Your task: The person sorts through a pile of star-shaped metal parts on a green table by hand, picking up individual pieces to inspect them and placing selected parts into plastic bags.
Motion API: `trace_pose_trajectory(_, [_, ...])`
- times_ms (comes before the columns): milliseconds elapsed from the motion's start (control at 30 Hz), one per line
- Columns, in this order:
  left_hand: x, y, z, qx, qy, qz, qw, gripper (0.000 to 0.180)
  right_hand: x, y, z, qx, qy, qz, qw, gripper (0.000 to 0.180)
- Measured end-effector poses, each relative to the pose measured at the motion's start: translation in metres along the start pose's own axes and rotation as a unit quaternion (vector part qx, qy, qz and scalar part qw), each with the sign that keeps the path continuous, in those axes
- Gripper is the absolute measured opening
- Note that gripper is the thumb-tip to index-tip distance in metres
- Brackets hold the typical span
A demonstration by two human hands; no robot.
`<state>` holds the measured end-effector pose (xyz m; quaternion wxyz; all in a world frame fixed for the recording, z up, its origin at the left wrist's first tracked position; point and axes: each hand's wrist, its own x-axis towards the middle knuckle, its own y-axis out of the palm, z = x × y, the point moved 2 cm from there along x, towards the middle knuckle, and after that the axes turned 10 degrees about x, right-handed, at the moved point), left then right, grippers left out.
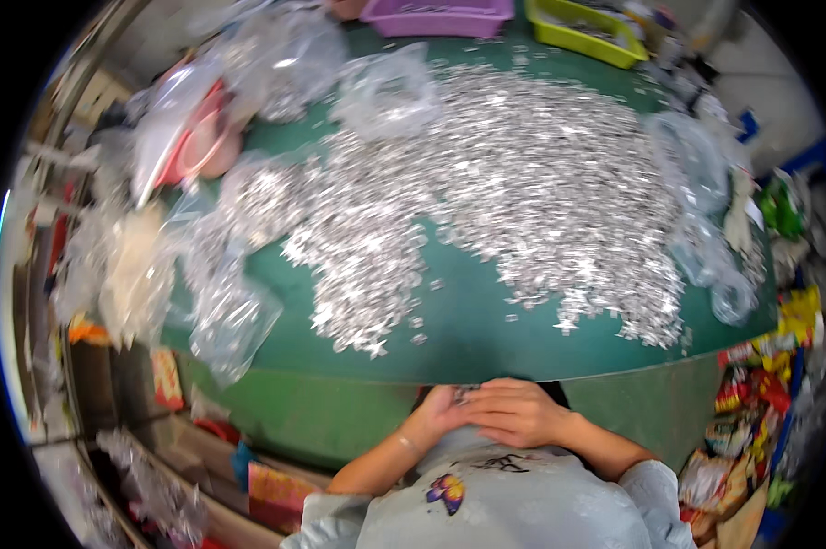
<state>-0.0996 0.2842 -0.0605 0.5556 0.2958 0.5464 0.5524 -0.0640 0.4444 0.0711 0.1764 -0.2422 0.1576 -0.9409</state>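
My two hands meet just below the near edge of the green table point(468, 357), in front of my shirt. In my left hand point(442, 409), a few small silver-grey pieces point(466, 393) show between thumb and fingers, too blurred to tell their exact shape. Over it lies my right hand point(515, 412), its fingers bent together across the left palm; whatever is under them is hidden. Beyond the hands spreads a wide heap of small shiny silver metal pieces point(541, 174), some of them star-shaped, with a narrower arm of the heap reaching toward me on the left.
Clear plastic bags point(234, 320) crowd the table's left side, near a pink scoop-like container point(202, 137). A purple tray point(438, 18) and a yellow-green tray point(587, 37) stand at the far edge. More plastic bags point(696, 174) lie right. Colourful packets point(742, 393) fill the right-hand side below.
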Motion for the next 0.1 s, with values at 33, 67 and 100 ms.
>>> trace_pose_trajectory(33, [0.003, 0.005, 0.001, 0.007, 0.005, -0.006, 1.0, 0.035, -0.01, 0.0, -0.004, 0.023, -0.005, -0.04, 0.999, 0.025])
trace_pose_trajectory(67, [0.003, 0.007, 0.002, 0.201, 0.06, -0.051, 0.976, 0.038, -0.02, -0.001, -0.007, 0.044, -0.014, -0.082, 0.996, 0.023])
trace_pose_trajectory(100, [0.023, 0.011, 0.002, 0.208, 0.033, -0.033, 0.977, 0.038, -0.029, -0.003, -0.011, 0.044, -0.008, -0.098, 0.994, 0.024])
